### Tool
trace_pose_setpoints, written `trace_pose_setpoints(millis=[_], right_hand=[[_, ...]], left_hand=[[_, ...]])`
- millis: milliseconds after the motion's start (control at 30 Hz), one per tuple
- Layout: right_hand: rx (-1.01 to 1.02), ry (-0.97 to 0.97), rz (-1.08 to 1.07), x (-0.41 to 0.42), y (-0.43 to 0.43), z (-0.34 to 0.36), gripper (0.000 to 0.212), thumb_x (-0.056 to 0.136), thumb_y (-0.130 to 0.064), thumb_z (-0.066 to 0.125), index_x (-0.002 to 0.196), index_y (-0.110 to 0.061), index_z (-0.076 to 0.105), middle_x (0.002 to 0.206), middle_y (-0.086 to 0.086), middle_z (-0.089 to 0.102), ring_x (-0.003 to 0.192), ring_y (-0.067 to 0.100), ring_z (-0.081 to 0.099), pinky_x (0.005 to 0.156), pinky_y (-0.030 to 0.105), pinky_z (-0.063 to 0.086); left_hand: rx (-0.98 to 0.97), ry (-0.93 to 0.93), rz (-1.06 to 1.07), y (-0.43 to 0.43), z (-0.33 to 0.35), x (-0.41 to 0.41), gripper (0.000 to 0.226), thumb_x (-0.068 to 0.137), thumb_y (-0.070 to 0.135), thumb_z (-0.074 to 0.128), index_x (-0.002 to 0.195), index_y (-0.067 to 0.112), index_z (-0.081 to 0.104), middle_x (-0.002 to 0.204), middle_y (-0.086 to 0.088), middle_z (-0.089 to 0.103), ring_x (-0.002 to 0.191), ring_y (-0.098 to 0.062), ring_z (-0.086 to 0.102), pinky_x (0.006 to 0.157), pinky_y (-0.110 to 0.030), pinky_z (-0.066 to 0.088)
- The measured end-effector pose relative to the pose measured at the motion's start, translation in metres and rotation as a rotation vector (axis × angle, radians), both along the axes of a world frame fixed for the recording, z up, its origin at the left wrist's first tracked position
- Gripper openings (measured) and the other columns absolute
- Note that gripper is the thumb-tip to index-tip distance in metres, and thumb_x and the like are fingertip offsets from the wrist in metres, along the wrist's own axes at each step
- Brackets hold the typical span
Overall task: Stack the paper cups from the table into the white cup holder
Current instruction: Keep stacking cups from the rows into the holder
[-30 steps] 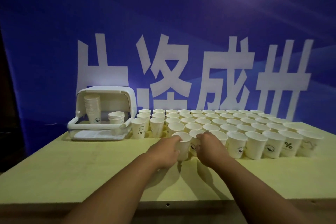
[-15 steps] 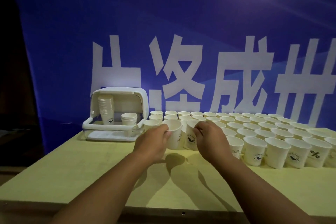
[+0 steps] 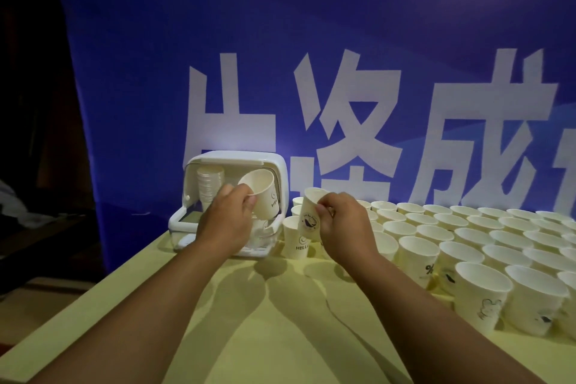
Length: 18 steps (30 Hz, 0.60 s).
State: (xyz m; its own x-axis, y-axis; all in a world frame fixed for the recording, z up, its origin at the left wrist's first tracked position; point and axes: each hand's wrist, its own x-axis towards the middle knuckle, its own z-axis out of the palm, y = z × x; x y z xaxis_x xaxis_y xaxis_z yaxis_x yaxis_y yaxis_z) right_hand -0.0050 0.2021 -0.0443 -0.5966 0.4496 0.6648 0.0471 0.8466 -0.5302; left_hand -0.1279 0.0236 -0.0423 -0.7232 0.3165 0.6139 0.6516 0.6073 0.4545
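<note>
Banner [image 3: 311, 40], blue with big white characters, fills the background. Yellow surface [image 3: 280, 337] below it, right half packed with rows of upright paper cups [image 3: 467, 227]. White cup holder [image 3: 237, 159] sits at the surface's far left, lid flipped up, with a tall stack [image 3: 210, 187] of cups in its left side. Left hand [image 3: 226, 221] grips one cup [image 3: 261, 193] at the rim, tilted with its mouth toward the camera, in front of the holder's opening, right of the stack. Right hand [image 3: 346, 224] pinches a second cup [image 3: 310, 215] near its rim, raised off the surface just right of the holder, above the HELLO cup [image 3: 296, 240].
</note>
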Motion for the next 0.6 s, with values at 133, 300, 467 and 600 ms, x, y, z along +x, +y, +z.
trace_pose_setpoints(millis=[133, 300, 467, 600], right_hand=[[-0.037, 0.056, 0.019, -0.041, -0.004, 0.007, 0.013, 0.1, -0.026, 0.057, 0.105, -0.02, 0.067, 0.097, -0.005, 0.06, 0.089, 0.013, 0.057, 0.083, 0.032, 0.054], [-0.084, 0.179, 0.04, -0.085, -0.004, 0.017, 0.009, 0.099, -0.022, 0.057, 0.094, -0.021, 0.065, 0.091, -0.005, 0.059, 0.085, 0.012, 0.055, 0.073, 0.022, 0.047], [-0.153, 0.26, 0.073, -0.115, -0.008, 0.024, 0.01, 0.099, -0.025, 0.058, 0.09, -0.028, 0.058, 0.094, -0.004, 0.059, 0.084, 0.01, 0.055, 0.067, 0.013, 0.041], [-0.167, 0.29, 0.089, -0.127, -0.006, 0.02, 0.008, 0.099, -0.027, 0.059, 0.091, -0.03, 0.059, 0.096, -0.005, 0.06, 0.086, 0.011, 0.057, 0.068, 0.016, 0.047]], left_hand=[[0.044, -0.009, 0.01, 0.006, 0.002, -0.034, 0.019, 0.108, 0.035, 0.043, 0.099, 0.022, 0.055, 0.11, 0.003, 0.045, 0.093, -0.024, 0.052, 0.075, -0.038, 0.044], [0.072, 0.025, 0.051, 0.016, -0.001, -0.062, 0.016, 0.108, 0.034, 0.041, 0.101, 0.024, 0.051, 0.112, 0.005, 0.044, 0.094, -0.021, 0.051, 0.074, -0.037, 0.043], [0.015, 0.026, 0.068, 0.023, -0.014, -0.085, 0.018, 0.108, 0.036, 0.039, 0.103, 0.023, 0.049, 0.119, 0.003, 0.044, 0.099, -0.022, 0.051, 0.081, -0.045, 0.053], [-0.138, 0.018, 0.092, 0.027, -0.029, -0.091, 0.015, 0.108, 0.036, 0.036, 0.111, 0.025, 0.046, 0.131, 0.005, 0.043, 0.11, -0.018, 0.046, 0.084, -0.042, 0.054]])
